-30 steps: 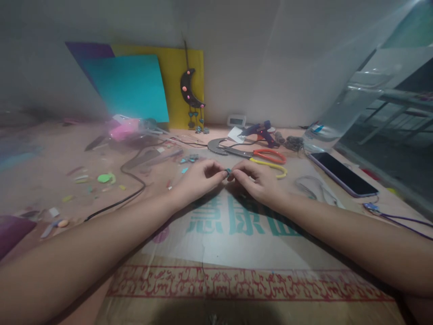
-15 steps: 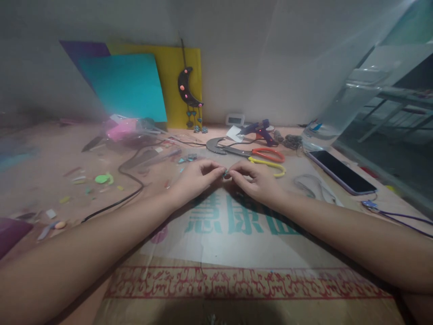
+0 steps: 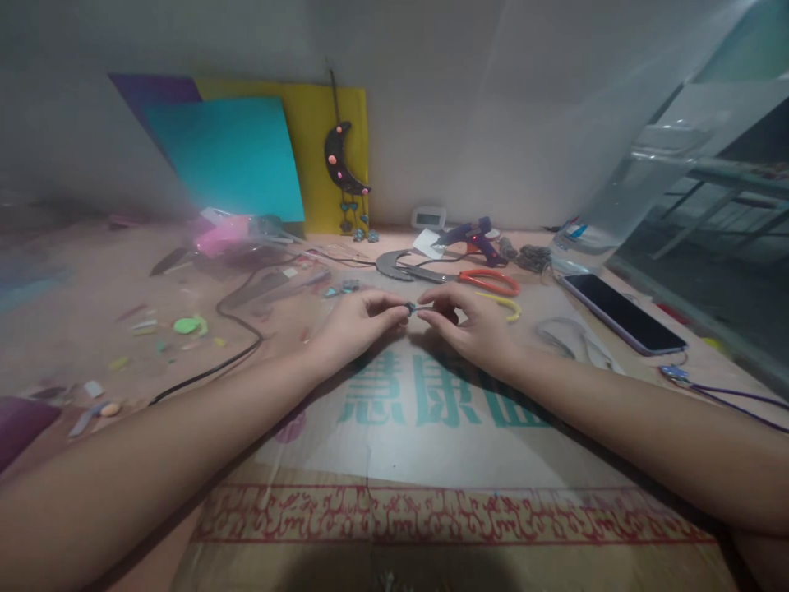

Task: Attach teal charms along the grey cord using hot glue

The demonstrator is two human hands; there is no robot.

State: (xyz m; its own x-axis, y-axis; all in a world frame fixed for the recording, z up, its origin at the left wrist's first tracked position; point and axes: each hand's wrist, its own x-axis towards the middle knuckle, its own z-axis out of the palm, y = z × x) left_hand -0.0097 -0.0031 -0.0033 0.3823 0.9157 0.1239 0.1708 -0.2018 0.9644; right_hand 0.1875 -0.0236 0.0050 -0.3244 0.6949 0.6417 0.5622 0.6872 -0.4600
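My left hand (image 3: 361, 325) is closed in a pinch on a small blue-grey piece (image 3: 411, 308), much of it hidden by the fingertips. Just to its right is my right hand (image 3: 472, 323), thumb and forefinger close together around a thin dark strand (image 3: 425, 309) that reaches toward the small piece. How the strand meets the piece is too small to tell. Behind the right hand lie scissors with one orange handle loop (image 3: 490, 281) and one yellow loop (image 3: 509, 307), partly covered by it. Several small blue pieces (image 3: 342, 289) rest just beyond my left hand.
A purple glue gun (image 3: 472, 238) with a lit red light stands at the back. A phone (image 3: 622, 312) lies right. A black cable (image 3: 237, 353) crosses the left side among scraps. A dark moon ornament (image 3: 342, 160) hangs before a yellow sheet (image 3: 308, 148). Printed sheeting (image 3: 400, 460) covers the front.
My right fingertips have drawn slightly right and up, off the small piece, and the dark strand now shows between the hands. My left hand stays nearly in place.
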